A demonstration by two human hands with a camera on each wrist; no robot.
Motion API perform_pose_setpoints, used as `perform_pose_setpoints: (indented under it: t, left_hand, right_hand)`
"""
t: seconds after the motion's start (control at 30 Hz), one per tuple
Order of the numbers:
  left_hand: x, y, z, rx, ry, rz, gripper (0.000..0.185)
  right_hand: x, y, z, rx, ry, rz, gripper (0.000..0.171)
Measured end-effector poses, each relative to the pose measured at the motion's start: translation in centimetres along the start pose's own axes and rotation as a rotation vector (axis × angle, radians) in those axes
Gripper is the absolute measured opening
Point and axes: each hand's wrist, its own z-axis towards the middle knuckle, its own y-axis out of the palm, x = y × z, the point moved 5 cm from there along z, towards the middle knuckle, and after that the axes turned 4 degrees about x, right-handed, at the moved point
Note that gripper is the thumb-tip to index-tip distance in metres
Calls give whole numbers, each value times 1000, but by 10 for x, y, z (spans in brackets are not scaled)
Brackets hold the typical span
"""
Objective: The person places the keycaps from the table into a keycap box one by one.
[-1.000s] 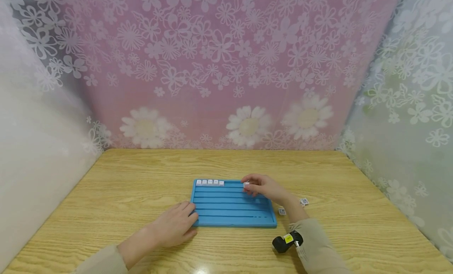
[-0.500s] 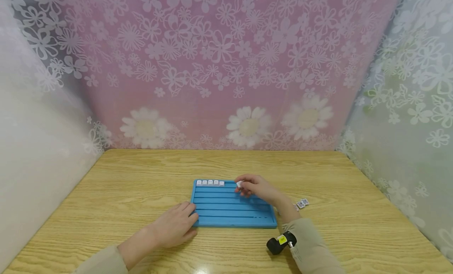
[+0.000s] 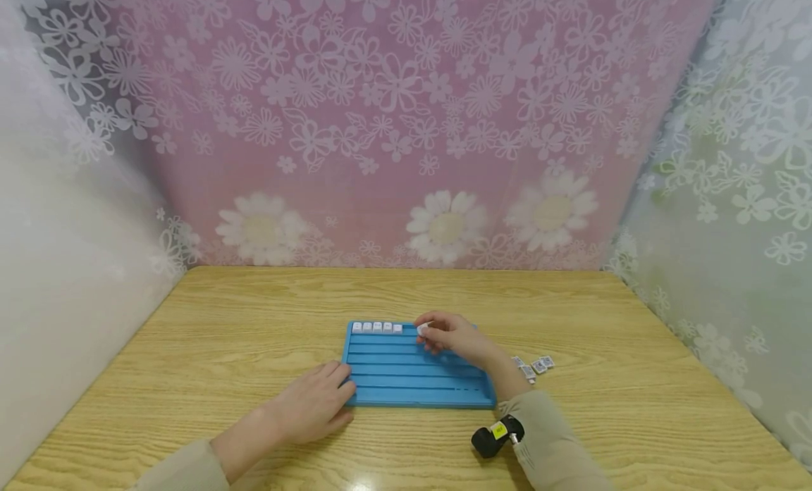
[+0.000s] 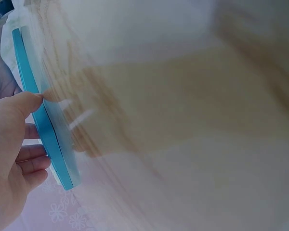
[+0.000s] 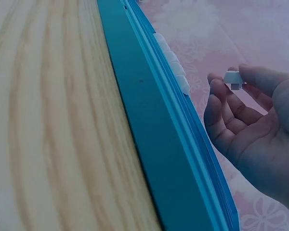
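A blue grooved tray [image 3: 412, 378] lies flat on the wooden table, with a row of several small white tiles [image 3: 377, 327] in its far groove at the left. My right hand [image 3: 444, 332] hovers over the tray's far edge and pinches one white tile [image 3: 421, 328] between thumb and forefinger, just right of the row; the right wrist view shows the same tile [image 5: 232, 78] above the tray [image 5: 149, 130]. My left hand [image 3: 314, 403] rests flat on the table with its fingers against the tray's near left corner, thumb on the tray's edge [image 4: 43, 125].
A few loose white tiles [image 3: 531, 366] lie on the table to the right of the tray. Flower-patterned curtains close in the table at the back and both sides. A black wrist camera [image 3: 490, 437] sits on my right sleeve.
My right hand has moved left along the tray's far groove with the white tile, closer to the row. The left hand has stayed put.
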Motion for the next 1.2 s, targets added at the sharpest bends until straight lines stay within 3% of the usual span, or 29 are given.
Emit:
perform_pose_setpoints:
  t: [0.53,0.8,1.2]
  left_hand:
    - [1,-2,0,-2,-1,6,29]
    - [0,-1,0,1,-1,6,29]
    - [0,1,1,1,8,15,30]
  right_hand:
    - [-3,8,2,-51,18,88,32]
    - [-2,10,5,-72,-46,91,30]
    - [0,13,7,-61,11,144,30]
